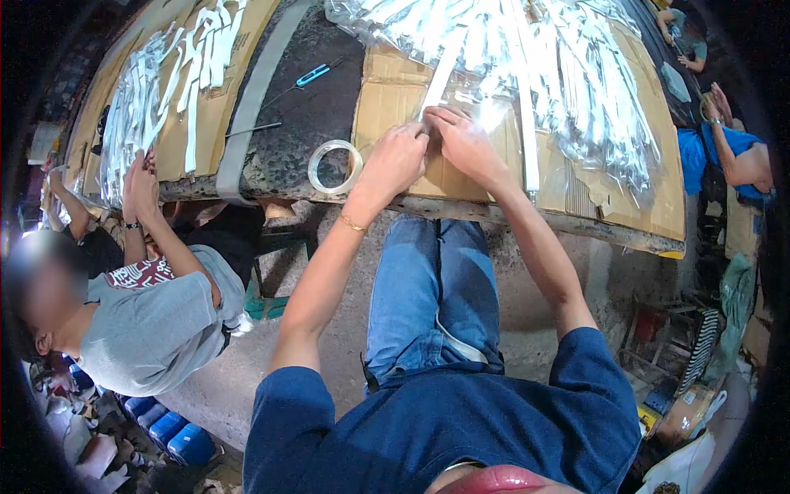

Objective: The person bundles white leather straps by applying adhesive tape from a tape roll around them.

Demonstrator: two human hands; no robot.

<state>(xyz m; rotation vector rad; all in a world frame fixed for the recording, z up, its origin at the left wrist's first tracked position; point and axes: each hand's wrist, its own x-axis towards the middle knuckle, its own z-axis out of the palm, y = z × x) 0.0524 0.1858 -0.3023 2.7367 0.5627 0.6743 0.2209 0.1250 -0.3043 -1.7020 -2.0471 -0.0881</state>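
A long white strip [443,74], apparently in a clear plastic sleeve, slants down to my two hands at the front of the cardboard. My left hand [399,160] is closed, its fingers curled at the strip's lower end. Close against it, my right hand [467,146] has thumb and fingers pinched on the same end. The fingertips partly hide what they grip. Left of my left hand lies a roll of clear tape [313,170]. Another white strip [529,123] lies lengthwise to the right of my right hand.
Shiny plastic-wrapped strips [592,107] pile up on the cardboard sheet [387,90]. A blue-handled tool [313,75] rests on the dark tabletop [304,123], beside a grey band [255,90]. A person in grey [156,329] works at the left; another in blue [699,160] is at right.
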